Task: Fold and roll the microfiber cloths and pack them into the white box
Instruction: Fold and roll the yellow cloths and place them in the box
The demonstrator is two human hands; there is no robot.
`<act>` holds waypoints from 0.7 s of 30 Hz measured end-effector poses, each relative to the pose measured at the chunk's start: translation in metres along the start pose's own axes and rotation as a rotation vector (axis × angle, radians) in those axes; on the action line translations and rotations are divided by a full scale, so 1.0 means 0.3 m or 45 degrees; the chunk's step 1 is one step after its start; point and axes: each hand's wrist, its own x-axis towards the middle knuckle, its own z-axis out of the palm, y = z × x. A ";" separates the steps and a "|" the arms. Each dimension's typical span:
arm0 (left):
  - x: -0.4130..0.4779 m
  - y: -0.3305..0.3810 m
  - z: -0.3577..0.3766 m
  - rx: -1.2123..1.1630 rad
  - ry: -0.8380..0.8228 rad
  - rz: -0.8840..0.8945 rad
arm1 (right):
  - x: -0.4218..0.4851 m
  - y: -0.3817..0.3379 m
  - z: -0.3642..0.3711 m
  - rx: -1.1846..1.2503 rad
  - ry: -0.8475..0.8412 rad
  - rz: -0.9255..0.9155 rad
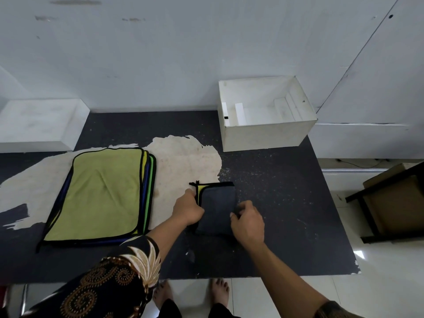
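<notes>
Gripping folded dark cloth (216, 207) at mid-tabletop (286, 203), nearer the front edge. Left hand (188, 208) pinching its left hem, fingers curled close together. Right hand (247, 220) at its right edge, fingers curled round it. White box (268, 134) open-topped at back right corner. Flat cloth stack (101, 196) toward left edge, well apart from box.

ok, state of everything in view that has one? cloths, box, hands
dark cloth: folded small, lying flat, not yet rolled
cloth stack: unfolded, flat, green one on top
white box: open top, upright, no cloths visible inside
left hand: holds dark cloth's left edge
right hand: grips its right edge
</notes>
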 end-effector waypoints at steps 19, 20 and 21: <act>-0.090 0.004 0.134 0.893 0.105 0.638 | 0.006 -0.034 -0.031 -0.117 -0.069 0.049; -0.085 0.001 0.139 0.953 0.041 0.652 | 0.007 -0.028 -0.040 -0.108 -0.050 0.070; -0.082 -0.003 0.142 1.010 -0.017 0.649 | 0.008 -0.016 -0.051 -0.100 -0.036 0.092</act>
